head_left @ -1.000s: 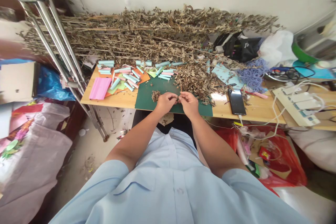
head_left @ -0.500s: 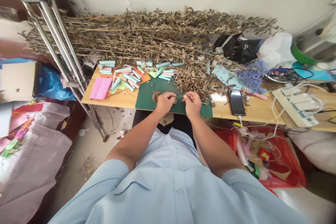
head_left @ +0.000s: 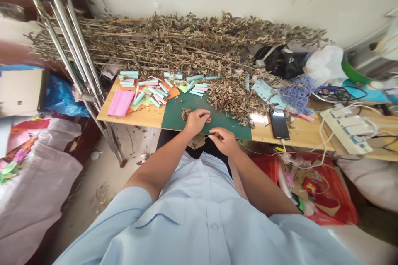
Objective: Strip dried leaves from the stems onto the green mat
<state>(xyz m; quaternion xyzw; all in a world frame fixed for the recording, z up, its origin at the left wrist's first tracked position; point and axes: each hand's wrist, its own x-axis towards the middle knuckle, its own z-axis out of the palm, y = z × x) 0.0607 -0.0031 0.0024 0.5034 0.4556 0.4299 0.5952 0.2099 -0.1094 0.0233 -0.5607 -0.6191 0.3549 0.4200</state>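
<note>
My left hand [head_left: 196, 122] rests over the dark green cutting mat [head_left: 231, 126], fingertips pinched together; whatever lies between them is too small to tell. Just left of it sits a small heap of crushed dried leaves [head_left: 185, 113]. My right hand [head_left: 224, 141] is at the mat's near edge, pinching a thin pale strand [head_left: 206, 136] that runs out to the left. A larger pile of dried leaves [head_left: 231, 101] lies beyond my hands on the mat.
Rolled pale blue paper tubes [head_left: 152, 93] lie on coloured paper left of the mat, beside a pink paper stack [head_left: 120, 102]. Dried leafy branches [head_left: 174, 41] cover the table's back. A phone [head_left: 279, 123] and power strip [head_left: 345, 134] stand to the right.
My right hand has moved down and toward me, away from my left hand. The thin loop seen between my hands earlier no longer shows. My left hand has barely moved.
</note>
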